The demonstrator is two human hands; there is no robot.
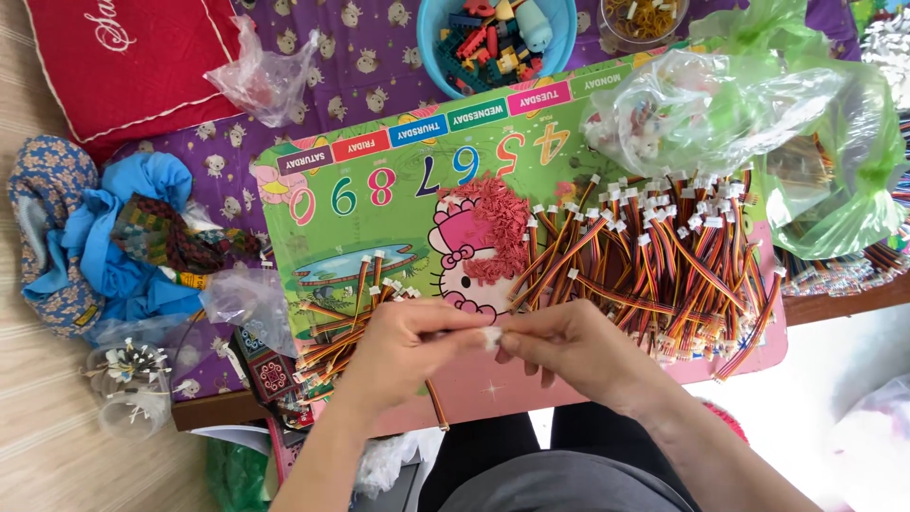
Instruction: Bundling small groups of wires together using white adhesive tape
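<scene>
white plastic connector [490, 338] pinched between both hands at the near edge of the board, fingertips of each side touching it. left hand [408, 349] and right hand [569, 353] both closed narrow around it, thumbs and forefingers meeting in the middle; neither is clearly nearer, it sits right between them. the striped wire [435, 402] attached to it runs down and toward the body under the left hand, so the long axis goes roughly from the pinch point back toward the lap, slanting a bit left.

big heap of same cables [664, 265] lies ahead and to the right, well apart from the pinch, closer to the right hand. smaller heap [332, 332] lies just beside and partly under the left hand. both rest on the green and pink cartoon board [379, 199]. clear plastic bag [701, 104] and green bag [844, 180] at the far right, blue bowl of toy bricks [493, 38] at the far edge, blue cloth [123, 237] off to the left.
</scene>
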